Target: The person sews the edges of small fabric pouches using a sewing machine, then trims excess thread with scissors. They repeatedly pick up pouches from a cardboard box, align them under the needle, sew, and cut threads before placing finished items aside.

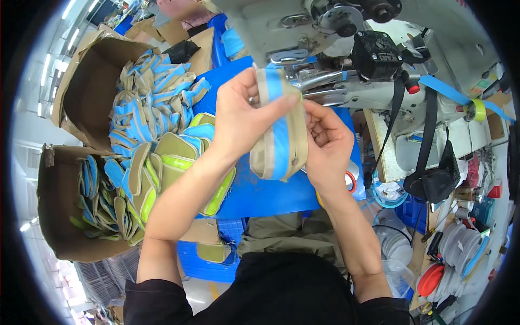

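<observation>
- One beige fabric piece, long and flat-looking with a rounded near end and a bright blue lengthwise stripe point(280, 138), is held up in the middle of my view, over the blue tabletop point(244, 189) and just on the near side of the pale grey sewing machine head point(260, 30).
- Its long axis runs near to far; the rounded end, with a small dark round spot, points near, and the other end points far, toward the machine. I cannot tell whether that far end touches the metal there.
- I see the left hand point(236, 119) closed on its left side, thumb laid across the stripe.
- The right hand point(330, 142) has half-curled fingers at its right edge; blur keeps me from telling whether they pinch.
- My worry is a slack right-side hold: the piece could twist and its stripe skew. Fingers straying far could meet machine parts, and the far end could snag on the metal.
- Farther out, left, lie a heap of beige-and-blue fabric strips point(149, 108) and a pile of lime-edged padded pieces point(176, 151), beside two brown cardboard boxes point(59, 211).
- Right, I see a black mesh pouch point(439, 176) hanging.
</observation>
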A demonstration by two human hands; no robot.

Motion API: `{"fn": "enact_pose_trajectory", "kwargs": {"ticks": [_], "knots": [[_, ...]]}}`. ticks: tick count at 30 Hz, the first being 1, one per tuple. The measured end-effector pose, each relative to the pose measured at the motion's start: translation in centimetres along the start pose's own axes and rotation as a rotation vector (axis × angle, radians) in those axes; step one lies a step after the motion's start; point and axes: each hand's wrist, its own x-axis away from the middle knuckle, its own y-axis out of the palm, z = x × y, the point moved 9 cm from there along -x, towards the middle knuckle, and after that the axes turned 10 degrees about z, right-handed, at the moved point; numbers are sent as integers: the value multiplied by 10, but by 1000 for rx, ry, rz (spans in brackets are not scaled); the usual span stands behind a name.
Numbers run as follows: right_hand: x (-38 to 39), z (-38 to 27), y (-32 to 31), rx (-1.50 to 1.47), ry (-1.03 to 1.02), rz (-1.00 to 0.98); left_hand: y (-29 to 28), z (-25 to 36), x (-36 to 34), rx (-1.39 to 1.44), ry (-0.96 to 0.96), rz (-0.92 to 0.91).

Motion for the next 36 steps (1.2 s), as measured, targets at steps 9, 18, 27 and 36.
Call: {"fn": "enact_pose_trajectory", "kwargs": {"ticks": [9,18,27,36], "knots": [[-3,-1,0,11,31,-17,1,2,3,-9,59,3],[-3,-3,0,30,42,-23,0,1,1,43,47,42],[0,-4,-2,2,130,-32,3,9,-4,27,73,-10],[1,-6,-2,27,176,-29,7,-1,0,158,39,8]]}}
